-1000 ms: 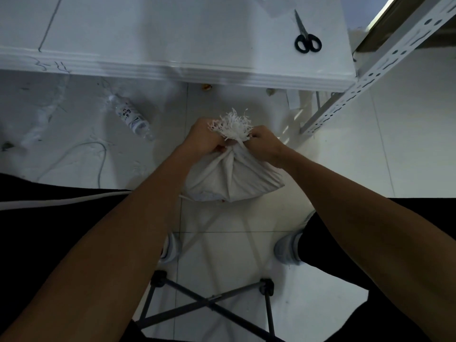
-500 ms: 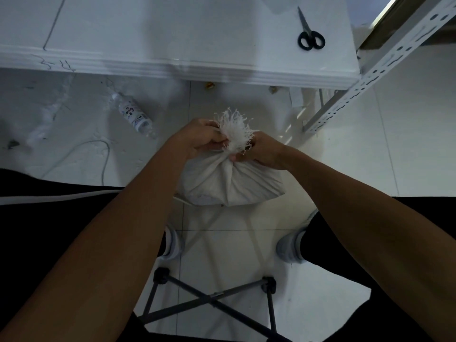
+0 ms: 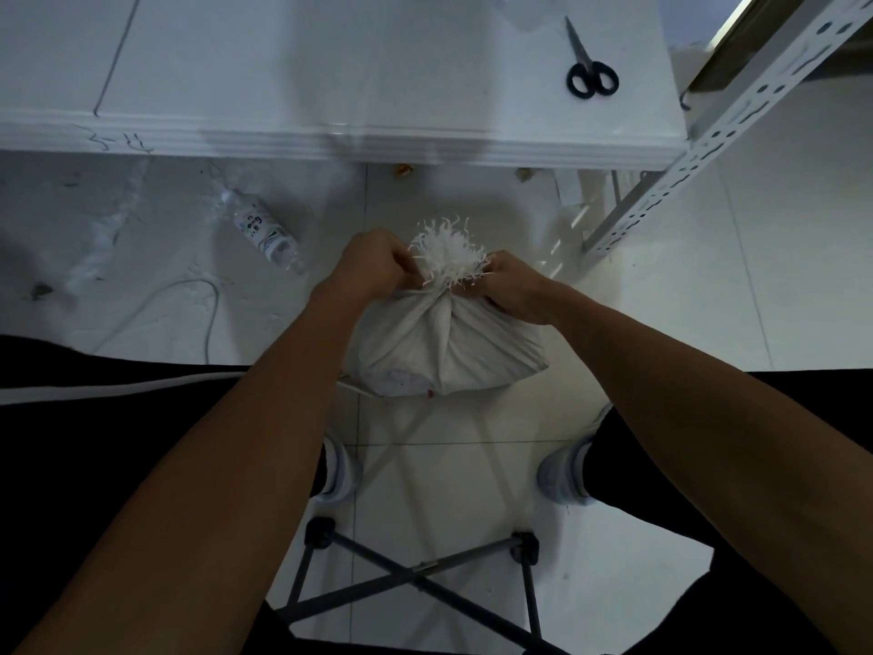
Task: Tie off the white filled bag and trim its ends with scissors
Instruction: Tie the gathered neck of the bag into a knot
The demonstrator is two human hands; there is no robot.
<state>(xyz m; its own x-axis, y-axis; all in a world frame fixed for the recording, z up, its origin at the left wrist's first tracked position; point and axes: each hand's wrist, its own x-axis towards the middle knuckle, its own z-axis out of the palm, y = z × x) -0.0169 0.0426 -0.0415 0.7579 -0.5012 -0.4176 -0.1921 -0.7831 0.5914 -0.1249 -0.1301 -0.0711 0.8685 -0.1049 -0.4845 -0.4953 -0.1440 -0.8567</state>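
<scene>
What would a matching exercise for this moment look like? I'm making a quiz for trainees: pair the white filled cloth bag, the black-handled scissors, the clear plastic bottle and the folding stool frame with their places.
Things:
1. white filled cloth bag
2. black-handled scissors
3. clear plastic bottle
4. black folding stool frame

Places:
A. lying on its side on the floor
B. on the white table, far right
C. between both hands, neck gripped
D. nearest the camera, between the person's feet

Pairs: 1-C, 2-B, 3-A, 4-D
</scene>
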